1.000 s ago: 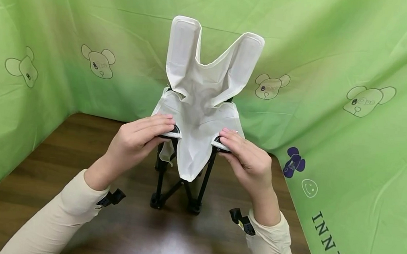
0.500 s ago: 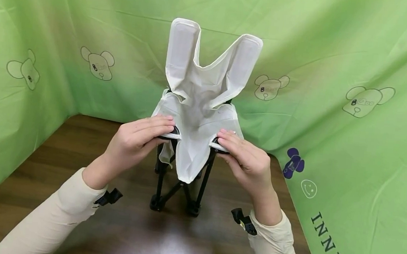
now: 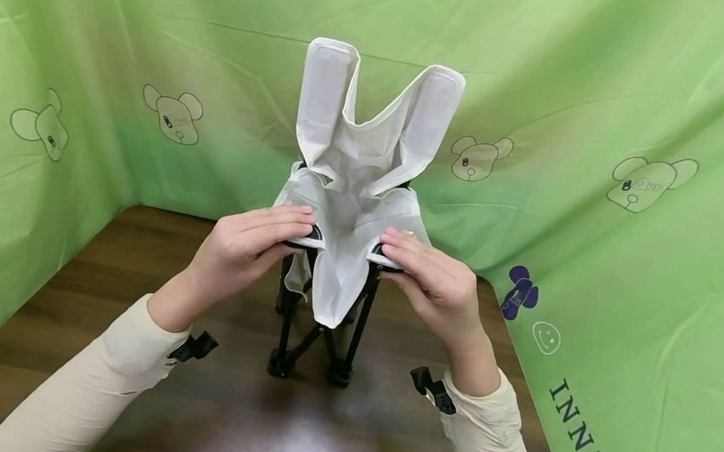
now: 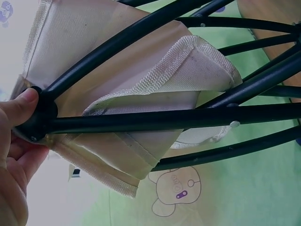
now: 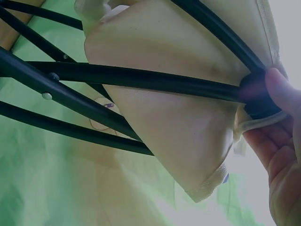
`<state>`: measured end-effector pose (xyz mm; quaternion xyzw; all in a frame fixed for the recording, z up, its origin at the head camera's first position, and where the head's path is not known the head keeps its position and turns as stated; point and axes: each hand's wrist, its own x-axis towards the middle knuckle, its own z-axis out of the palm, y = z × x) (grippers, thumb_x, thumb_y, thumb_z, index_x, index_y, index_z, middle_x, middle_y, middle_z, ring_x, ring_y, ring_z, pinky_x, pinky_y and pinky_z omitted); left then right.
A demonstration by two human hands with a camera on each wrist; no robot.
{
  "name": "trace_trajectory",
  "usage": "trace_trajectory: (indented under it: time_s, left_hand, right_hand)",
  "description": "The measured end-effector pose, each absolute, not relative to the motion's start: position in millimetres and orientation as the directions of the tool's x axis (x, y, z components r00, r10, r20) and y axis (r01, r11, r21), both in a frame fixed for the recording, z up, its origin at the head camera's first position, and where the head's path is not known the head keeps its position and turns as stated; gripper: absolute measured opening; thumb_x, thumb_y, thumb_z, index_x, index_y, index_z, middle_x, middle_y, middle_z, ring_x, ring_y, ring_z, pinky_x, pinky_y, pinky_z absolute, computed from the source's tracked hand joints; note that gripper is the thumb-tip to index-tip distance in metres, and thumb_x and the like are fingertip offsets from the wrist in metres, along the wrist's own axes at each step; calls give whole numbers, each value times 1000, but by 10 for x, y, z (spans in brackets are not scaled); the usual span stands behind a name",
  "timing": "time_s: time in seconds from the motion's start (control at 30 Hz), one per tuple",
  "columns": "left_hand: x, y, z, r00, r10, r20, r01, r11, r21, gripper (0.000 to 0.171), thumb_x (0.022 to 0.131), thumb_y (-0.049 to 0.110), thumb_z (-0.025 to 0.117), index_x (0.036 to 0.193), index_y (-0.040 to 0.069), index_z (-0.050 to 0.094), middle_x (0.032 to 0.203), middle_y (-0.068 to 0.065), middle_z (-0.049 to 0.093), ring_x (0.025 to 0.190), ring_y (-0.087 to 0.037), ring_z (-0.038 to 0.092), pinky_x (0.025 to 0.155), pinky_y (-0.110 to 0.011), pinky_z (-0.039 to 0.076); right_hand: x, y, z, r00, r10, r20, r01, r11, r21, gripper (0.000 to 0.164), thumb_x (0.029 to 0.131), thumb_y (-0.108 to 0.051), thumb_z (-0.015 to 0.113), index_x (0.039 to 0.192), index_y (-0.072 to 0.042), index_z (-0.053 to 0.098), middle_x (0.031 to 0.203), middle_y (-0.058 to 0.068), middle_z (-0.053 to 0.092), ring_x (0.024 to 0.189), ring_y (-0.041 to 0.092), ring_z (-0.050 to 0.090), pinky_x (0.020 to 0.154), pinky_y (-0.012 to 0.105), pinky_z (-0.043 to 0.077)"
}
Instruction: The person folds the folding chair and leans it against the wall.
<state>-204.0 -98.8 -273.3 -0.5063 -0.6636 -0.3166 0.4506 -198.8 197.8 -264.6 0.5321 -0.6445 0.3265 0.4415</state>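
Note:
A small folding chair [image 3: 357, 161] with white fabric and a black metal frame stands half folded in the head view, its seat sagging to a point in front. My left hand [image 3: 247, 241] pinches the front left seat corner, fingers on top and thumb under the black joint [image 4: 42, 115]. On the other side, my right hand [image 3: 438, 279] grips the front right corner the same way, thumb against its black joint [image 5: 257, 94]. Crossed black legs [image 3: 319, 341] show beneath the seat. From below, the wrist views show the fabric's underside [image 4: 117, 80] hanging between the tubes.
The chair's feet rest on a brown wood-grain surface [image 3: 147, 394]. Green cloth walls [image 3: 238, 21] with printed bear faces enclose it at the back and both sides. A small black camera [image 3: 195, 347] is strapped at each wrist.
My right hand has shifted slightly left, bringing the front right corner closer to the left one. The front feet stand a little nearer each other. Both hands keep their grip.

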Motion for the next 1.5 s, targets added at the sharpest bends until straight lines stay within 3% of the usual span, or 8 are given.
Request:
trace_trajectory:
  time_s: [0.27, 1.17, 1.5]
  left_hand:
    - [-2092, -1015, -2711, -77, 415, 907, 964, 264, -39, 35, 78, -8, 83, 112, -5, 75, 116, -19, 75, 109, -33, 73, 104, -40, 54]
    - [-2221, -995, -2643, -73, 422, 904, 983, 183, -6, 36, 77, -9, 84, 111, -5, 75, 116, -20, 75, 110, -32, 73, 104, -38, 53]
    - [-2265, -967, -2605, -81, 426, 901, 991, 130, 28, 32, 78, -9, 84, 109, -6, 75, 115, -21, 75, 110, -32, 73, 105, -40, 53]
  right_hand:
    - [-2023, 1945, -2632, -52, -416, 908, -978, 203, 37, 25, 89, -8, 79, 107, 8, 76, 111, 25, 75, 106, 37, 73, 98, 41, 56]
    - [-2173, 1931, -2535, -93, -503, 859, -993, 110, -42, 24, 95, -8, 73, 113, 8, 74, 116, 23, 74, 114, 37, 70, 103, 49, 53]
    - [-2202, 1927, -2488, -86, -527, 845, -994, 98, -40, 26, 89, -2, 75, 113, 7, 74, 118, 23, 73, 114, 38, 70, 103, 49, 53]
